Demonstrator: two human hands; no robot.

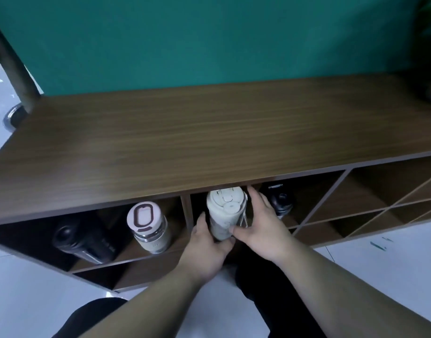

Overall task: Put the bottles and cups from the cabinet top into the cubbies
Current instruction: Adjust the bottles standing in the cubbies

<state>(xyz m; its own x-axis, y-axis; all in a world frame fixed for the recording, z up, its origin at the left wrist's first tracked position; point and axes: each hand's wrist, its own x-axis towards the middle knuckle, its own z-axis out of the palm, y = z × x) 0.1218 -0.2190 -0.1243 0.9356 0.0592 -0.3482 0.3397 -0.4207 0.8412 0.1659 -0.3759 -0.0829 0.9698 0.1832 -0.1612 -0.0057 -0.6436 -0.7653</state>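
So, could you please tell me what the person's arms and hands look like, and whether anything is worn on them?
Both forearms are bare up to the bottom edge of the picture, with no sleeves in view. The left hand and right hand wear no gloves, and no rings, watch or wristband show on them. The nails look short and plain. Dark trousers show below the arms.

No readable text, brand, number or sign is being shown anywhere. Faint pale lettering is being glimpsed on the side of the black bottle (pixel 87 242), at 8 o'clock in the view, too blurred to be read. A dark oval outline, not lettering, is being displayed on the white-lidded bottle (pixel 148 223).
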